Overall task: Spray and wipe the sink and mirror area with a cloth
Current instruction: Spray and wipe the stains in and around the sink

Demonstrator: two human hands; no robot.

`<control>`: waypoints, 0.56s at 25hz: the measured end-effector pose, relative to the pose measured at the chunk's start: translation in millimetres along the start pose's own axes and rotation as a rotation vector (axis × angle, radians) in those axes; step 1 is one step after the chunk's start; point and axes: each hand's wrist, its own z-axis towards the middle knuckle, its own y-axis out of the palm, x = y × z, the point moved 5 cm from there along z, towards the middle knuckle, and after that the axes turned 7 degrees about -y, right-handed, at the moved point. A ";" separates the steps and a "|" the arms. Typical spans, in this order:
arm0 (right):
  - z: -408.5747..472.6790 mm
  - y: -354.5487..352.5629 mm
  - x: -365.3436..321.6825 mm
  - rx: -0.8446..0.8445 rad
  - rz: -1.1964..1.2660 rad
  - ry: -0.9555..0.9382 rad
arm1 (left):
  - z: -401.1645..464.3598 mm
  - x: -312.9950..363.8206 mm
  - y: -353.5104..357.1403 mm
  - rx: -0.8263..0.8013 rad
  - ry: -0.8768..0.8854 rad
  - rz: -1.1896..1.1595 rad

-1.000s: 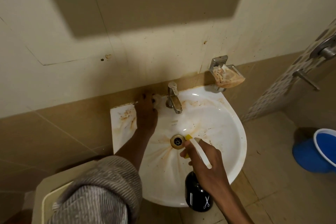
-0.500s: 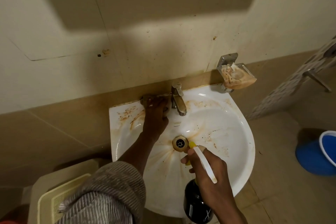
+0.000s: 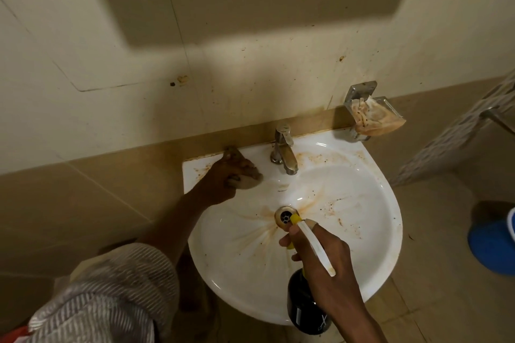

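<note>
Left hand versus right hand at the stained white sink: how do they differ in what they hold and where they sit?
The left hand presses a small beige cloth onto the stained white sink's back ledge, left of the metal tap; the right hand grips a black spray bottle near the front rim. The left hand lies against the surface; the right hand is raised, with the yellow nozzle over the drain. Both are curled round a cleaning tool.
</note>
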 end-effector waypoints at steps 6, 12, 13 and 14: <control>4.9 11.7 -7.5 -0.033 0.033 -0.019 | -40.7 -27.0 -27.0 0.050 -0.065 -0.075; 16.7 22.4 -9.5 -0.034 0.022 -0.064 | -74.0 -19.3 -37.9 0.156 -0.099 -0.081; 17.2 23.0 -9.8 -0.039 0.019 -0.069 | -77.9 -18.4 -36.2 0.177 -0.105 -0.075; 17.6 23.4 -10.7 -0.044 0.021 -0.073 | -82.4 -16.9 -35.3 0.201 -0.117 -0.073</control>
